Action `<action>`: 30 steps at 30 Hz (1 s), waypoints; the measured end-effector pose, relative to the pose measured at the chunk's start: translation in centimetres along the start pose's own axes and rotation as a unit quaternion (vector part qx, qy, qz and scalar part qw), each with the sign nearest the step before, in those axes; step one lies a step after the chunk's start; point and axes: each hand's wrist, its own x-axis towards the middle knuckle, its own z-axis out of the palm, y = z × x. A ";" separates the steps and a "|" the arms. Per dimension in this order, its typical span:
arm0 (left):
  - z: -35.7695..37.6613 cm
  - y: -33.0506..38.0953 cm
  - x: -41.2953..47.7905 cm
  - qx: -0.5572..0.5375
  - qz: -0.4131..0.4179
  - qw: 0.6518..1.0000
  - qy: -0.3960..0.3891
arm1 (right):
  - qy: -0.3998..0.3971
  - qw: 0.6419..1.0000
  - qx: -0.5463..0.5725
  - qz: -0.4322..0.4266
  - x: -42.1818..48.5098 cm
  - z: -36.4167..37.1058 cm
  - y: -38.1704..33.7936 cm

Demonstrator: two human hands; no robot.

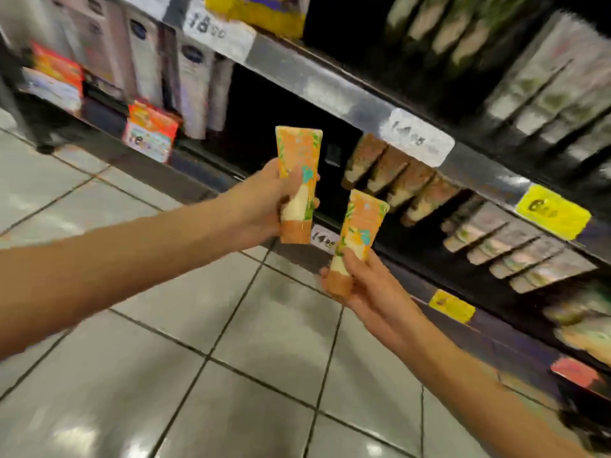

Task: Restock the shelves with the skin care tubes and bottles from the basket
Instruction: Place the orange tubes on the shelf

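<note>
Left hand (261, 200): fingers curled round the lower half of the first tube (297, 160), orange, upright, cap end down. Right hand (370, 285): fingers wrapped round the cap end of the second tube (362, 223), same kind, tilted slightly. The tubes are near each other, not touching. Beyond the fingertips is a shelf (330, 87) holding a row of tubes (393, 176), blurred.

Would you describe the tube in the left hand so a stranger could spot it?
Before the dark gap in the shelves, two orange tubes are held up. The left hand grips the higher tube, upright; the other tube sits lower, tilted.
</note>
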 end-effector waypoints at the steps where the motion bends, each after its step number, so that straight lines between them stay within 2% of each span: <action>1: 1.3 -1.1 -0.3 0.013 0.003 1.000 -0.006 | 0.033 0.999 0.020 -0.030 0.1 -1.9 0.1; 4: 3.0 -4.9 -1.2 -0.037 -0.039 0.999 -0.003 | 0.139 0.982 -0.004 -0.125 0.5 -6.7 -0.3; 7: 2.2 -6.1 -0.9 -0.026 -0.050 0.998 0.019 | 0.200 0.964 -0.074 -0.160 1.5 -9.7 -1.2; 11: 1.1 -5.3 0.1 -0.004 -0.023 0.999 0.034 | 0.206 0.942 -0.189 -0.188 5.1 -9.6 -2.4; 14: -0.6 -4.9 -0.1 0.055 -0.005 0.998 0.026 | 0.205 0.920 -0.254 -0.215 9.4 -7.7 -2.8; 20: -3.1 -5.5 -0.1 0.098 0.018 0.994 0.054 | 0.202 0.898 -0.293 -0.258 16.0 -4.3 -1.8; 26: -4.3 -6.2 -0.2 0.056 0.011 0.997 0.058 | 0.222 0.876 -0.334 -0.268 18.8 -3.5 -1.4; 30: -4.1 -6.5 -0.1 0.037 0.005 0.998 0.053 | 0.238 0.876 -0.329 -0.260 19.3 -3.0 -1.5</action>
